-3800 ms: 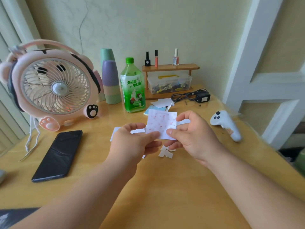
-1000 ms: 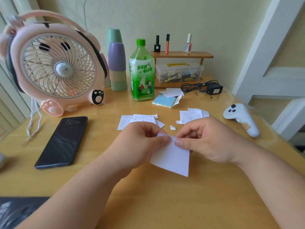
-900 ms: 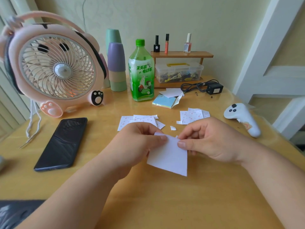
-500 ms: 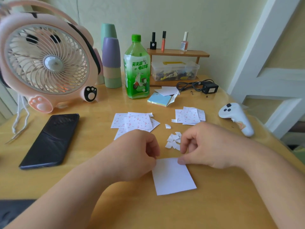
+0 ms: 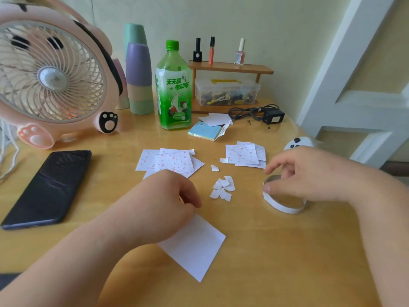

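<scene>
1. White tape (image 5: 285, 209) clasped by right hand (image 5: 309, 176): thumb on near rim, fingers curled over far rim; roll flat on table (image 5: 287, 262), right of centre.
2. Left hand (image 5: 159, 207) with fingers curled onto top corner of sheet (image 5: 194, 249), pinning it; sheet plain white, flat on table, one corner pointing toward camera.
3. Between hands, scraps (image 5: 222, 188) in small heap, touching neither.
4. Farther back, left stack (image 5: 170, 161) and right stack (image 5: 243, 154) of cherry-print squares, well apart.
5. Behind those, notepad (image 5: 204, 130), green bottle (image 5: 173, 91), cups (image 5: 139, 78), rack (image 5: 230, 68) over box (image 5: 228, 91), adapter (image 5: 273, 116).
6. At edges: fan (image 5: 51, 78) and phone (image 5: 47, 187) far left, controller (image 5: 298, 144) partly hidden behind right hand.
</scene>
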Tool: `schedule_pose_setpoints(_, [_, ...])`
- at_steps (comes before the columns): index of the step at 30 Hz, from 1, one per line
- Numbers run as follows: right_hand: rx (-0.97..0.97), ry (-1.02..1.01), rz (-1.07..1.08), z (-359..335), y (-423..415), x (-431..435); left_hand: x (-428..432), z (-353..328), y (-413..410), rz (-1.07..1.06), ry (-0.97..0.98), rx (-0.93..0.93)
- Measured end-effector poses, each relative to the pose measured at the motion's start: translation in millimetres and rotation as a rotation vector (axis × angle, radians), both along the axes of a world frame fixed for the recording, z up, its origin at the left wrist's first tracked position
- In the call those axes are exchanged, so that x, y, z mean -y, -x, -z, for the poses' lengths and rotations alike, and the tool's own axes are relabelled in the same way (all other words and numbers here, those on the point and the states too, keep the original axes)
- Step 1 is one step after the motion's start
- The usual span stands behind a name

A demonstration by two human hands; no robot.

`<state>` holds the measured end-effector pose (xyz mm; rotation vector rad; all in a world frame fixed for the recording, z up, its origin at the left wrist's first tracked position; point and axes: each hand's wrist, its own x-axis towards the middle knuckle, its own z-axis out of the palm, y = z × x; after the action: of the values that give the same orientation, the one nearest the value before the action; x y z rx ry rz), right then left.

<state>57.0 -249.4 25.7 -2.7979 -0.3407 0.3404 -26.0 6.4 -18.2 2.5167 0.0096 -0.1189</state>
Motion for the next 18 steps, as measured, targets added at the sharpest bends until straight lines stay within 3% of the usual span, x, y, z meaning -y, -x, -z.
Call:
schedule_pose_setpoints(5, [-0.070,0.215,-0.129,12.2,1.2,-8.4,0.8,2.4,-0.7,-0.051,0.041,0.026])
schedule_pose_setpoints(9, [-0.068,0.177,-0.184,17.1,-1.6,-7.1,3.2,0.4,-0.4,-0.159,0.180,0.155])
schedule_pose_setpoints(18, [0.100,-0.639,-0.332,26.3,25.1,-47.2,10.1,-2.0,4.0,-0.160,0.603,0.304])
